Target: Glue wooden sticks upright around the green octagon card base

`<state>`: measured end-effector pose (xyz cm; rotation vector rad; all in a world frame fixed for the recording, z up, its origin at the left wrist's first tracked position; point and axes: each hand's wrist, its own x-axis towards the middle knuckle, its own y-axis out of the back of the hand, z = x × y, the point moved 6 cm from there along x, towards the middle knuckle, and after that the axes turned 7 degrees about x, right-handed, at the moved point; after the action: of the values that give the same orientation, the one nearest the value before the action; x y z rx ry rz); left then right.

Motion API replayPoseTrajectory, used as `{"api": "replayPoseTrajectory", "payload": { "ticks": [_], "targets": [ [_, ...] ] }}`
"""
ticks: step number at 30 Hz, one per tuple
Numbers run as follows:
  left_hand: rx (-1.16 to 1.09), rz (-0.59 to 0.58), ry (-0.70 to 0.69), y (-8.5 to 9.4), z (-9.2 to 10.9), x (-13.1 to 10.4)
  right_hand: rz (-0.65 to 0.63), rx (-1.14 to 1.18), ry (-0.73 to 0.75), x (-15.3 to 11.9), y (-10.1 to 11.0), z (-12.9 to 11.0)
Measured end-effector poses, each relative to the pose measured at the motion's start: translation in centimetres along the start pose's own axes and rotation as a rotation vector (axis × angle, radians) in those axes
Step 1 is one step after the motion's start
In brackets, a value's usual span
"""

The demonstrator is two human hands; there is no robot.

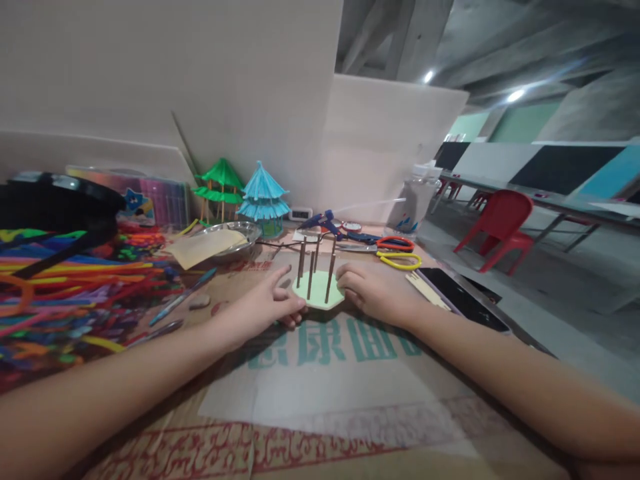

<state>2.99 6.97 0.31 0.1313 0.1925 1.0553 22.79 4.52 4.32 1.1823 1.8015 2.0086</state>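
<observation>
A pale green, many-sided base (320, 293) with several thin brown sticks (330, 279) standing upright on it is between my hands. My left hand (273, 300) is at its left edge, the thumb against the rim, the index finger stretched out and the other fingers curled low. At the right edge, my right hand (373, 290) has its fingers bent against the rim, and its thumb is hidden. Behind the base lies a blue glue gun (327, 221). Scissors with red handles (397, 244) and a pair with yellow handles (400, 260) lie to its right.
At the back stand a green tiered paper pavilion (220, 190) and a blue one (263, 193). Colourful pipe cleaners (85, 287) crowd the left, near a metal dish (250, 231) and a blue pen (183, 297). A dark phone (463, 297) lies right, beside pale sticks (427, 290).
</observation>
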Motion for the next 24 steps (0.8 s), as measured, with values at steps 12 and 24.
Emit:
{"api": "replayPoseTrajectory", "payload": {
  "ticks": [12,24],
  "targets": [
    [0.864,0.087,-0.229,2.3,1.2,0.4,-0.119,0.058,-0.051,0.4,-1.2,0.8],
    [0.997,0.087,-0.401,1.7,1.2,0.3,-0.114,0.077,-0.097,0.3,-1.3,0.4]
  ]
}}
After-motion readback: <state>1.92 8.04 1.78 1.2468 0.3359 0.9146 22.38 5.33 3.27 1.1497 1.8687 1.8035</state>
